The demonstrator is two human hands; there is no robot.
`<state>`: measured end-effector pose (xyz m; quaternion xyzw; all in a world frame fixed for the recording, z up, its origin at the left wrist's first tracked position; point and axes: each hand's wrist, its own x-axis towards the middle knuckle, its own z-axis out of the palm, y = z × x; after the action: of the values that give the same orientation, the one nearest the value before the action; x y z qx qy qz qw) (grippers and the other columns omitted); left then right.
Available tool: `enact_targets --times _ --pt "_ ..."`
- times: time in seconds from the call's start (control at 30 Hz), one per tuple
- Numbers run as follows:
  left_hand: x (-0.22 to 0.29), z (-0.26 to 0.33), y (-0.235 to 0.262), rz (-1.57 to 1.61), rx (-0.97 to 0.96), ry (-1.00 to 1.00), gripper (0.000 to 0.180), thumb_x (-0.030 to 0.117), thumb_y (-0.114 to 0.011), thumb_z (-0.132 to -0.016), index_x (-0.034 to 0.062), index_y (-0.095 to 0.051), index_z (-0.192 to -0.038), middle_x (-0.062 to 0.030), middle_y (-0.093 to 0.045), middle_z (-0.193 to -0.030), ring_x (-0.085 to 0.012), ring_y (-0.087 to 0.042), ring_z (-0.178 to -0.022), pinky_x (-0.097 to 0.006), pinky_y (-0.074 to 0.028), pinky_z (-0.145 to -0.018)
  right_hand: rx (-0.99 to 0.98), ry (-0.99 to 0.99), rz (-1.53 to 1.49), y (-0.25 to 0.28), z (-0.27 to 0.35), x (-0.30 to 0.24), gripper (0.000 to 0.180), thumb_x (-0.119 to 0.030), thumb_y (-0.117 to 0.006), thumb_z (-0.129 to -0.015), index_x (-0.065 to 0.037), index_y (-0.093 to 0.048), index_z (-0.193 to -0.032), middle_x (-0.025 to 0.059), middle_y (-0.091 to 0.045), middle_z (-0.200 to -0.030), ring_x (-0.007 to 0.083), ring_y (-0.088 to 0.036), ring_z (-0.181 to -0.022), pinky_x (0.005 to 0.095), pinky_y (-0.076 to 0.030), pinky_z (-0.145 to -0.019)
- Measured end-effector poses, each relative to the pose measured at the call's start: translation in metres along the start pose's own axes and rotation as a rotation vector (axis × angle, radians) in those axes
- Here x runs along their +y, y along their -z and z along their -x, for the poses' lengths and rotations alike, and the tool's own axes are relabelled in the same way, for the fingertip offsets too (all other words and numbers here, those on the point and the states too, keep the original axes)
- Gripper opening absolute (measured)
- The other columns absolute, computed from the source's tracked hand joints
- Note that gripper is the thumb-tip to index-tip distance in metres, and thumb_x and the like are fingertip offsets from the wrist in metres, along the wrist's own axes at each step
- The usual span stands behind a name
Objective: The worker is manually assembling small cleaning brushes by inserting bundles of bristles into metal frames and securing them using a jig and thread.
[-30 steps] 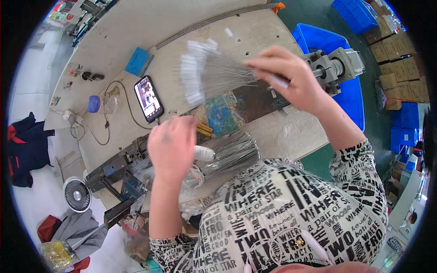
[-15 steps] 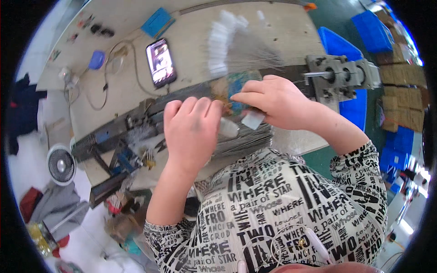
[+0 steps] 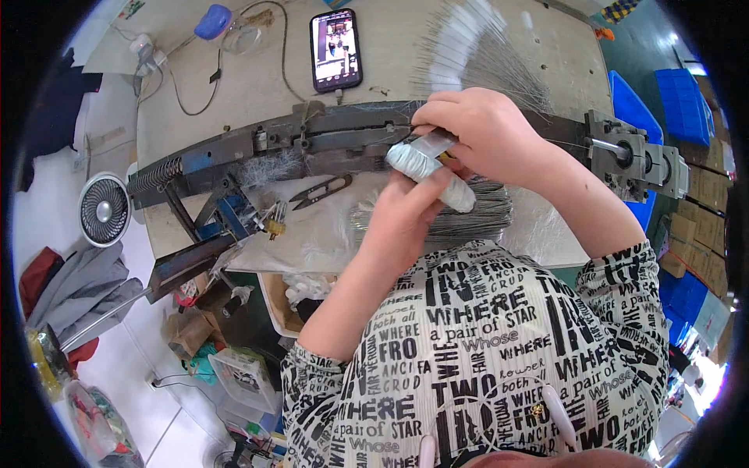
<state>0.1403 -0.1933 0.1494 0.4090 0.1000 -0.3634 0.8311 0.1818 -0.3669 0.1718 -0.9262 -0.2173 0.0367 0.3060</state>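
Observation:
My left hand (image 3: 407,214) is closed around a white cylindrical bundle (image 3: 425,173) wound with thread, with the thumb along its side. The bundle lies tilted, its upper end toward the bench machine. My right hand (image 3: 488,132) is closed just above it, pinching a flat shiny strip (image 3: 434,143) that meets the bundle's upper side. A bit of yellow shows under the right fingers; its kind is hidden. Under both hands lies a stack of thin grey wires (image 3: 476,222). Thread snips (image 3: 321,192) rest on the bench left of my left hand.
A long dark metal machine bed (image 3: 343,129) crosses the bench, with a clamp block (image 3: 624,156) at its right end. Beyond it lie fanned wires with white sleeves (image 3: 460,43) and a lit phone (image 3: 335,51). A blue bin (image 3: 636,105) stands right; a small fan (image 3: 104,210) stands left.
My view has shifted, so the bench sits differently in it. My left hand has turned and now holds the white bundle across, nearer my right hand. The right hand has brought the strip onto the bundle.

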Motion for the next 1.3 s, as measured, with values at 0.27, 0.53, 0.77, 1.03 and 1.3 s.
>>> enact_targets --times 0.27,0.53,0.77,1.03,1.3 --pt "-0.016 -0.009 0.016 -0.255 0.031 -0.064 0.057 0.027 -0.068 -0.090 0.0041 -0.038 -0.132 -0.0073 -0.060 -0.111 -0.0177 -0.059 -0.104 -0.035 -0.046 -0.087 -0.034 0.013 0.093 -0.006 -0.004 0.001 0.019 -0.008 -0.062 -0.076 -0.009 -0.067 -0.095 0.0054 -0.067 -0.093 0.0295 -0.065 -0.087 0.0400 -0.052 -0.073" --pt "-0.025 -0.012 0.054 -0.963 0.307 -0.378 0.044 0.027 -0.065 -0.090 0.0030 -0.054 -0.125 -0.0164 -0.064 -0.109 -0.0311 -0.058 -0.110 -0.038 -0.043 -0.097 0.078 0.109 0.165 -0.006 0.002 -0.006 0.020 -0.004 -0.064 -0.076 -0.007 -0.063 -0.096 0.0084 -0.064 -0.097 0.0333 -0.061 -0.086 0.0415 -0.049 -0.072" --pt "0.011 0.067 0.185 -0.536 0.611 -0.019 0.056 0.054 -0.051 -0.095 0.0035 -0.067 -0.113 -0.0050 -0.064 -0.093 -0.0136 -0.057 -0.085 -0.028 -0.042 -0.081 0.018 0.050 -0.080 0.013 0.062 -0.012 0.030 0.002 -0.063 -0.081 -0.005 -0.063 -0.110 0.0138 -0.062 -0.099 0.0331 -0.060 -0.087 0.0388 -0.048 -0.075" --pt "0.020 0.090 0.194 -0.046 0.726 -0.230 0.023 0.032 -0.062 -0.096 0.0115 -0.062 -0.107 0.0050 -0.056 -0.084 -0.0092 -0.051 -0.080 -0.027 -0.035 -0.070 -0.062 -0.247 -0.163 -0.018 0.097 0.072 0.026 -0.018 -0.059 -0.093 -0.003 -0.063 -0.114 0.0154 -0.062 -0.100 0.0329 -0.060 -0.093 0.0383 -0.048 -0.081" --pt "0.025 0.081 0.194 -0.027 0.696 -0.231 0.021 0.035 -0.057 -0.098 0.0138 -0.059 -0.101 0.0056 -0.053 -0.086 -0.0069 -0.048 -0.079 -0.025 -0.035 -0.068 0.150 -0.470 -0.047 -0.065 0.070 0.051 0.028 -0.028 -0.068 -0.083 -0.004 -0.061 -0.095 0.0134 -0.058 -0.100 0.0338 -0.062 -0.092 0.0431 -0.051 -0.078"
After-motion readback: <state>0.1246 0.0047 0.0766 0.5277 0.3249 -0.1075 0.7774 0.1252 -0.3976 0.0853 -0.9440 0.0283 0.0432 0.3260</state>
